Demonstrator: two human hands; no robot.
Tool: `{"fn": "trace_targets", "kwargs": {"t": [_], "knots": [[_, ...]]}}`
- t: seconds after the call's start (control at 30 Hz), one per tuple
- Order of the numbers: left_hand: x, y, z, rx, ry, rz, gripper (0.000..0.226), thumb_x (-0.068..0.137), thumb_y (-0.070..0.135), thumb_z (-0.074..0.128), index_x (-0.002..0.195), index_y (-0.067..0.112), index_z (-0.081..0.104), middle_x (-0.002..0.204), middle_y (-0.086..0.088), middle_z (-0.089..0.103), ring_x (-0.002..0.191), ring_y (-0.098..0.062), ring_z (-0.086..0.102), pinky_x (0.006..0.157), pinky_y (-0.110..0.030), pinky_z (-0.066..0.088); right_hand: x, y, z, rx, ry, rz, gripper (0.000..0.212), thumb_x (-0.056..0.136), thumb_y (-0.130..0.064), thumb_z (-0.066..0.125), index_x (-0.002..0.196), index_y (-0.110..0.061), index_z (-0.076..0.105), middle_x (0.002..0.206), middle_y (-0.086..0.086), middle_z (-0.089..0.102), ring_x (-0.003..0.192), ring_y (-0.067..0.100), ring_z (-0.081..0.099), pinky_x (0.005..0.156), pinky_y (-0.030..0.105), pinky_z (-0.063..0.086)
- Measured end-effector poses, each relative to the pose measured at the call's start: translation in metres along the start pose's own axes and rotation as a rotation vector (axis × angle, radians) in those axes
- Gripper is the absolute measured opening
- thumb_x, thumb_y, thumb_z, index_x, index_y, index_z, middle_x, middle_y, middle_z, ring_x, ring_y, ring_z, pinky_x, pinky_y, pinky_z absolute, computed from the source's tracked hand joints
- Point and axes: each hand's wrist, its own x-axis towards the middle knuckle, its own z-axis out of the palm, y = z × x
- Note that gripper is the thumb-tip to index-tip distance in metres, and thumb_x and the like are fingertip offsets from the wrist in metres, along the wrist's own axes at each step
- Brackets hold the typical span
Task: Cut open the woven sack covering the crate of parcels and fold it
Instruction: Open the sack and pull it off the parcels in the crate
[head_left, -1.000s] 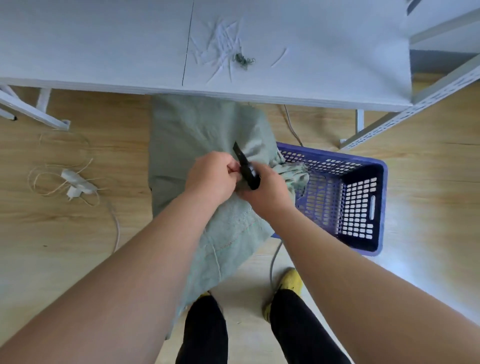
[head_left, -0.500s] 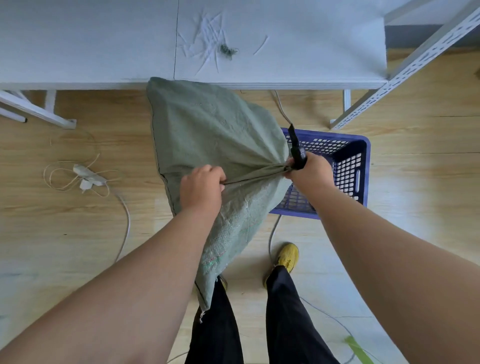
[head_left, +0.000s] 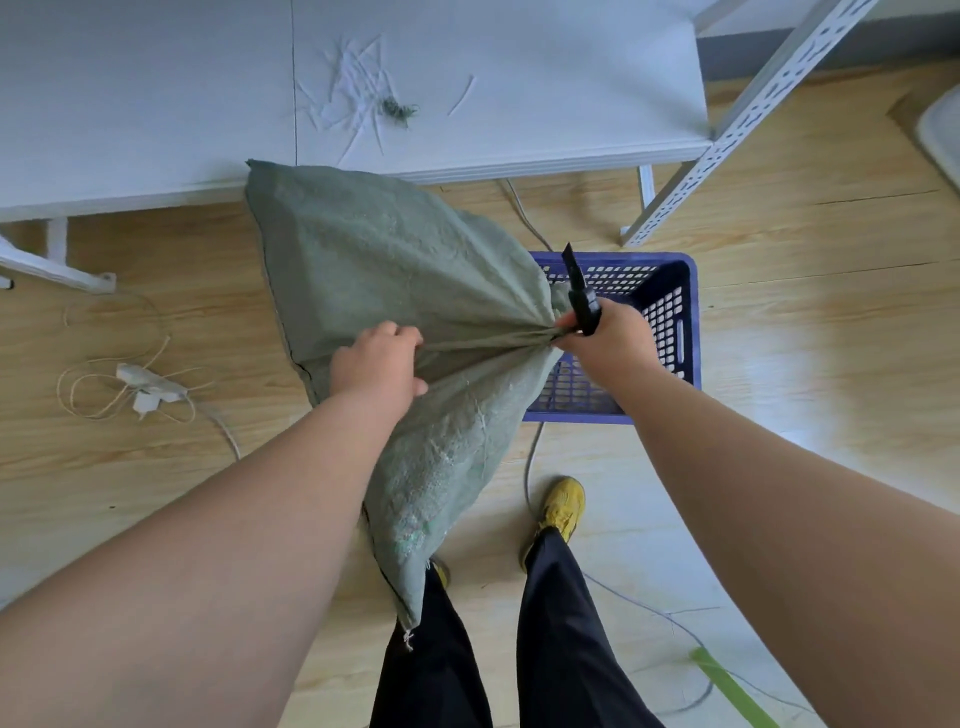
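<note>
While my right hand (head_left: 605, 340) pinches the bunched woven sack (head_left: 395, 270) alongside the knife (head_left: 581, 291), my left hand (head_left: 376, 364) grips its edge. Held above the floor beside the crate (head_left: 685, 322), it appears light, limp; corners suit folding.

No readable text, label, brand, number or sign appeared anywhere. The woven sack (head_left: 395, 291) at the frame's centre bore only faint pale-green smudges near its lower end, too blurred to read.
</note>
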Motion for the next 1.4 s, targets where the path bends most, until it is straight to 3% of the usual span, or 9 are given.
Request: {"fn": "trace_targets", "kwargs": {"t": [0.13, 0.27, 0.37, 0.5, 0.7, 0.97, 1.13, 1.3, 1.4], "knots": [[0.011, 0.004, -0.003, 0.017, 0.056, -0.039, 0.020, 0.093, 0.010, 0.050, 0.107, 0.019, 0.062, 0.113, -0.009, 0.060, 0.103, -0.032, 0.058, 0.072, -0.033, 0.040, 0.002, 0.001, -0.003, 0.007, 0.007, -0.005, 0.011, 0.083, -0.011, 0.070, 0.087, -0.020, 0.068, 0.092, -0.001, 0.069, 0.084, 0.017, 0.060, 0.072, 0.029, 0.045], [0.022, 0.020, -0.022, -0.180, -0.010, -0.128, 0.025, 0.095, 0.024, 0.047, 0.109, 0.014, 0.064, 0.117, -0.014, 0.064, 0.108, -0.035, 0.060, 0.084, -0.034, 0.048, 0.002, 0.003, -0.010, -0.018, 0.083, 0.010, 0.016, 0.085, -0.016, 0.068, 0.099, -0.024, 0.069, 0.100, 0.000, 0.069, 0.086, 0.020, 0.062, 0.069, 0.027, 0.045], [0.032, 0.044, -0.041, -0.667, -0.127, -0.190, 0.027, 0.094, 0.013, 0.047, 0.107, -0.001, 0.065, 0.114, -0.020, 0.066, 0.102, -0.036, 0.065, 0.083, -0.037, 0.057, -0.008, 0.002, -0.012, -0.055, 0.145, -0.027, 0.024, 0.086, -0.023, 0.069, 0.111, -0.024, 0.068, 0.117, 0.004, 0.060, 0.094, 0.021, 0.061, 0.075, 0.027, 0.045], [0.040, 0.084, -0.075, -1.381, -0.205, -0.406, 0.019, 0.096, 0.001, 0.044, 0.111, 0.000, 0.056, 0.102, -0.014, 0.058, 0.079, -0.022, 0.060, 0.049, -0.026, 0.057, -0.035, -0.007, -0.011, -0.037, 0.114, -0.071, 0.018, 0.078, -0.035, 0.075, 0.090, -0.024, 0.067, 0.105, 0.001, 0.056, 0.092, 0.019, 0.056, 0.074, 0.027, 0.040], [0.042, 0.110, -0.141, -1.874, -0.227, -0.505, 0.021, 0.100, 0.003, 0.039, 0.083, 0.005, 0.049, 0.075, -0.005, 0.044, 0.063, -0.013, 0.045, 0.078, -0.031, 0.053, -0.061, -0.014, -0.014, -0.014, 0.135, -0.026, 0.054, 0.063, -0.050, 0.082, 0.097, -0.021, 0.051, 0.101, -0.003, 0.046, 0.079, 0.011, 0.045, 0.063, 0.029, 0.034], [0.013, 0.156, -0.173, -2.021, -0.249, -0.464, 0.013, 0.099, 0.004, 0.045, 0.089, 0.000, 0.054, 0.077, -0.009, 0.052, 0.073, -0.017, 0.055, 0.077, -0.031, 0.054, -0.079, -0.041, -0.047, 0.316, 0.352, -0.016, 0.070, 0.063, -0.063, 0.076, 0.118, -0.029, 0.049, 0.112, -0.013, 0.047, 0.095, 0.003, 0.049, 0.080, 0.025, 0.040], [-0.001, 0.171, -0.167, -1.963, -0.239, -0.433, 0.015, 0.098, 0.003, 0.044, 0.085, 0.002, 0.052, 0.078, -0.008, 0.051, 0.069, -0.015, 0.053, 0.075, -0.035, 0.053, -0.072, -0.046, -0.087, 0.020, 0.370, 0.040, 0.012, 0.086, -0.021, 0.054, 0.098, -0.019, 0.059, 0.093, 0.003, 0.062, 0.083, 0.028, 0.060, 0.072, 0.040, 0.053], [-0.011, 0.178, -0.169, -1.740, -0.180, -0.322, 0.018, 0.096, 0.004, 0.046, 0.081, 0.011, 0.052, 0.072, -0.004, 0.056, 0.064, -0.012, 0.057, 0.053, -0.028, 0.057, -0.062, -0.034, -0.125, -0.028, 0.435, 0.052, 0.018, 0.089, -0.018, 0.055, 0.105, -0.025, 0.059, 0.082, 0.000, 0.055, 0.076, 0.026, 0.048, 0.058, 0.029, 0.038], [-0.014, 0.169, -0.159, -1.603, -0.079, -0.226, 0.013, 0.096, 0.003, 0.048, 0.089, 0.011, 0.054, 0.086, -0.007, 0.063, 0.075, -0.016, 0.063, 0.061, -0.026, 0.056, -0.056, -0.026, -0.140, 0.064, 0.292, -0.004, 0.020, 0.089, -0.020, 0.060, 0.108, -0.024, 0.061, 0.094, 0.001, 0.065, 0.085, 0.025, 0.057, 0.064, 0.032, 0.044]]}}
